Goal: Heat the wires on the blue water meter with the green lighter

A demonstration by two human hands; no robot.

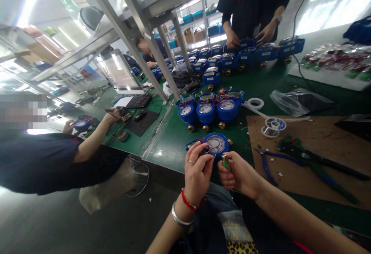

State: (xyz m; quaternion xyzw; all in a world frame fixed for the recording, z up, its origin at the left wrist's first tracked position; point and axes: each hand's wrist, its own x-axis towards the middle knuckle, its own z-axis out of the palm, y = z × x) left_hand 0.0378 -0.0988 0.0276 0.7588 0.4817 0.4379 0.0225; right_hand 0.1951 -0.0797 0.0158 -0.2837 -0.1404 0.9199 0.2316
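A blue water meter [216, 143] with a round dial and brass ends lies at the table's front edge. Over its left side, my left hand [197, 169] has thumb and forefinger pinched on thin wires [214, 151] coming from the meter. Close by on the right, my right hand [239, 173] is closed around a small green lighter [225, 163] with a metal top, held upright near the wires. Whether it is lit I cannot tell. Behind this meter stand three more blue meters [206, 109] with red and dark wires exposed.
On a brown board [290, 130] lie blue-handled cutters [268, 159], a green wire stripper [315, 161] and a solder spool [273, 126]. White tape [255, 103] and a plastic bag [290, 101] are behind. Co-workers handle meters at the left and far side; a metal shelf frame [139, 18] rises ahead.
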